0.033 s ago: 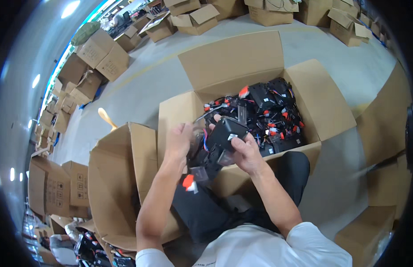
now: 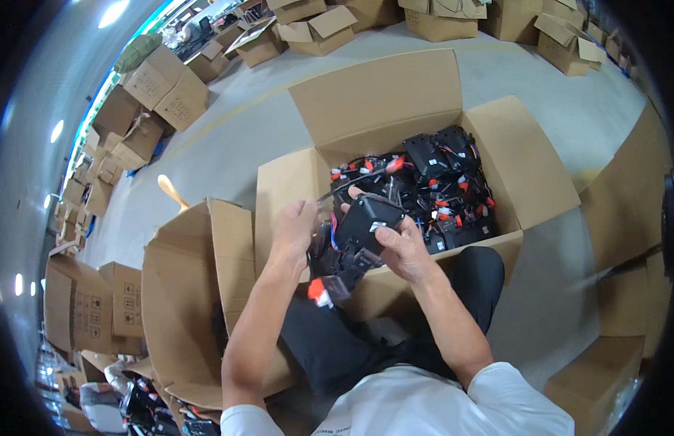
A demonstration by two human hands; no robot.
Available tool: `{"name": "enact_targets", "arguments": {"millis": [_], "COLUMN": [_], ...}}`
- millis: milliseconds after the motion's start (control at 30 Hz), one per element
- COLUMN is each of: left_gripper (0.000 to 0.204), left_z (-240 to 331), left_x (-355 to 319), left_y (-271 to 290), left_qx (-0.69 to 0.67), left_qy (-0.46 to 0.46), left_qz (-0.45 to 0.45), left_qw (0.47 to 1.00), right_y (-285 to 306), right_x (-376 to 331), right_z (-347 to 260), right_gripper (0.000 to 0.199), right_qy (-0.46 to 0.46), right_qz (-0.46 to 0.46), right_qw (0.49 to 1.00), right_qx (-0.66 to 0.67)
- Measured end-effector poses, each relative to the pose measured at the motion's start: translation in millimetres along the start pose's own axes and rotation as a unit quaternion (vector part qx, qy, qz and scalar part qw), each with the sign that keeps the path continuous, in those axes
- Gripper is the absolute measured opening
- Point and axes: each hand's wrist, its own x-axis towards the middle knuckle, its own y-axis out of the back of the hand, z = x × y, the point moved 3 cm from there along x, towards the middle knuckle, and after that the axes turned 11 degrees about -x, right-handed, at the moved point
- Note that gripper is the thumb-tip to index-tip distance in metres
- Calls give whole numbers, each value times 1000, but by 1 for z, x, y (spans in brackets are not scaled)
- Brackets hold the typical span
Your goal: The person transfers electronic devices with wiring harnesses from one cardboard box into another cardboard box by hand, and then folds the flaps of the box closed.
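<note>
My right hand [image 2: 404, 248] is closed around a black boxy electronic module [image 2: 370, 219], thumb on top beside a small white label. My left hand [image 2: 293, 227] is pinched shut on a black cable [image 2: 344, 188] that runs up to a red connector [image 2: 395, 165]. Red and blue wires [image 2: 334, 232] bend along the module's left side. Below it dangle a clear plastic piece [image 2: 338, 288] and an orange-and-white connector [image 2: 319, 292]. All this is held over the near side of an open carton [image 2: 522, 156] filled with similar black modules [image 2: 426, 154] and wiring.
A tall open carton [image 2: 181, 291] stands at my left, with a yellow curved object [image 2: 173, 190] behind it. More cartons [image 2: 624, 196] rise on the right. Stacked boxes [image 2: 166, 83] line the far left, and others [image 2: 319, 30] stand across the grey floor. Another person [image 2: 101, 403] is at the lower left.
The dangling orange-and-white connector and clear piece have swung right and slightly upward. The red connector on the cable has dropped a little. Both hands stay nearly in place.
</note>
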Motion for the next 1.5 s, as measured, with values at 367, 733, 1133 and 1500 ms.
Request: {"name": "enact_targets", "arguments": {"millis": [367, 733, 1133, 1500], "left_gripper": [53, 49, 85, 53], "left_z": [-46, -143, -163, -98], "left_x": [-53, -95, -103, -87], "left_y": [32, -45, 5, -39], "left_qx": [-21, -356, -203, -63], "left_qy": [-238, -70, -88, -138], "left_qz": [266, 52, -46, -24], "left_qw": [934, 931, 974, 988], "right_y": [85, 44, 34, -8], "right_x": [-18, -44, -61, -86], "right_z": [-15, 49, 33, 108], "right_gripper": [35, 60, 54, 56], "right_qy": [-21, 42, -80, -161], "right_qz": [336, 361, 195, 113], "right_qw": [937, 922, 869, 964], "right_qx": [91, -134, -448, 179]}}
